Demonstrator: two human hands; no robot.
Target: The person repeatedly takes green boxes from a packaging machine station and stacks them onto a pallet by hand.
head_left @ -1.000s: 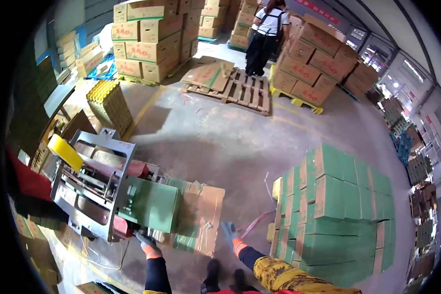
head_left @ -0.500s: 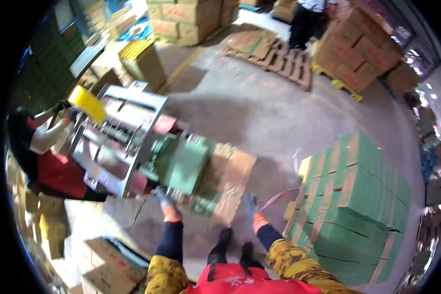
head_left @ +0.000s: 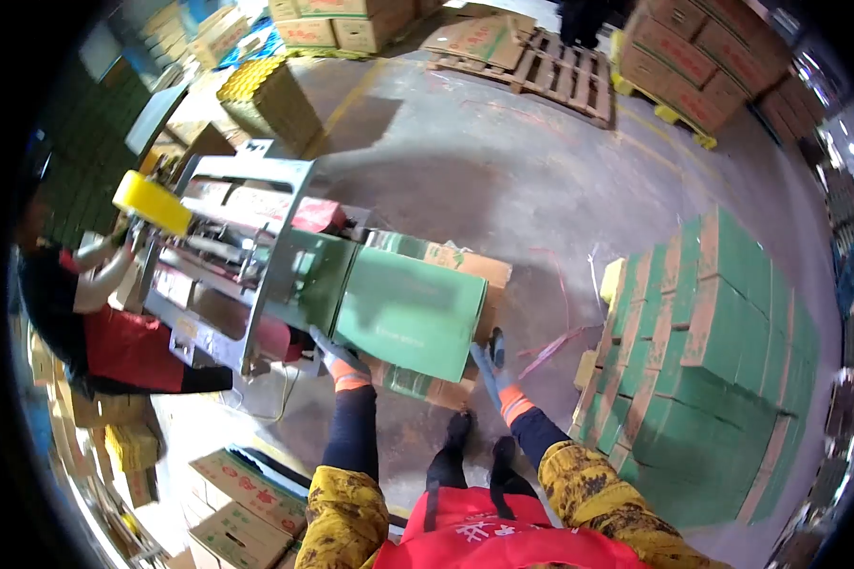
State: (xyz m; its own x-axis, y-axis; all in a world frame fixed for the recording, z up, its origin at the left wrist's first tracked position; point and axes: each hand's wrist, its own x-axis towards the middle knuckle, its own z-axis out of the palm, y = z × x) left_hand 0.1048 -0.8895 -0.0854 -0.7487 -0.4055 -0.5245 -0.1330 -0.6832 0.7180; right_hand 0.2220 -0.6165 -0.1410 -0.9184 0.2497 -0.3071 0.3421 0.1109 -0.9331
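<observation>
A green carton [head_left: 411,313] lies flat on the outfeed of a carton sealing machine [head_left: 247,261], covering part of a flattened brown cardboard sheet [head_left: 496,273]. Another green carton [head_left: 321,267] follows behind it, partly under the machine's frame. My left hand [head_left: 340,357], in a grey glove with an orange cuff, has its fingers stretched out at the carton's near left edge. At the near right corner, my right hand [head_left: 491,372] is spread, thumb apart from the fingers. Whether either palm presses on the carton is hard to tell.
Green cartons form a tall stack [head_left: 702,379] at the right. Across the machine stands a co-worker [head_left: 95,294] in a red apron, beside a yellow tape roll [head_left: 152,203]. Brown boxes [head_left: 247,512] sit at lower left; a wooden pallet [head_left: 565,71] lies further back. Pink strapping [head_left: 552,351] trails on the floor.
The green carton has come further out of the machine to the right, and a second shows behind it. Both my hands are now close to its near corners. My view has shifted slightly.
</observation>
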